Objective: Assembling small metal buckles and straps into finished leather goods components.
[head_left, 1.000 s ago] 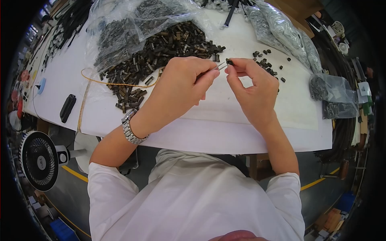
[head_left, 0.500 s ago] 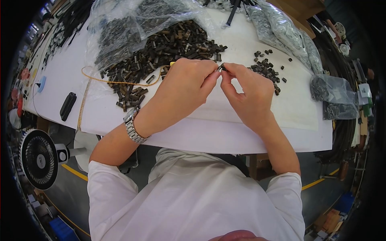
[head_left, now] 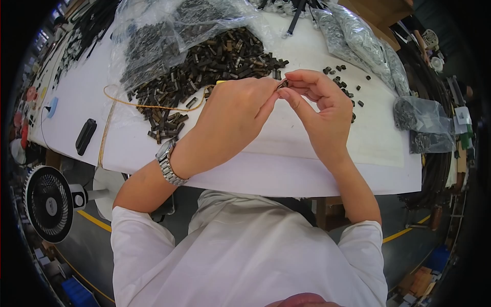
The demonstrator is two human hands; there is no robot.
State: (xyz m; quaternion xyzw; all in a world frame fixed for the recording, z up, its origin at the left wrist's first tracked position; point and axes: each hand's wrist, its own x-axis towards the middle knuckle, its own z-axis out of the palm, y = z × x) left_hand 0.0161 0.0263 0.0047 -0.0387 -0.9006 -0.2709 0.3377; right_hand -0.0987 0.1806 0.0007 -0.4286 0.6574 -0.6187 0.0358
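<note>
Right hand (head_left: 330,110): thumb and forefinger grasping a small dark part (head_left: 285,85), which sits at the left hand's (head_left: 232,115) fingertips. Left fingers drawn together; contents hidden, cannot tell what they grip. Left of and beyond the grip: heap (head_left: 220,64), partly under clear plastic (head_left: 153,48). Right of grip: loose bits (head_left: 343,85). Left, past the wrist: yellow cord (head_left: 153,106), black case (head_left: 86,137).

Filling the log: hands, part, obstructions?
Left hand closed, contents hidden. Right hand at small dark part, grip unclear. Dark pile beside left hand; nothing visibly blocking.
</note>
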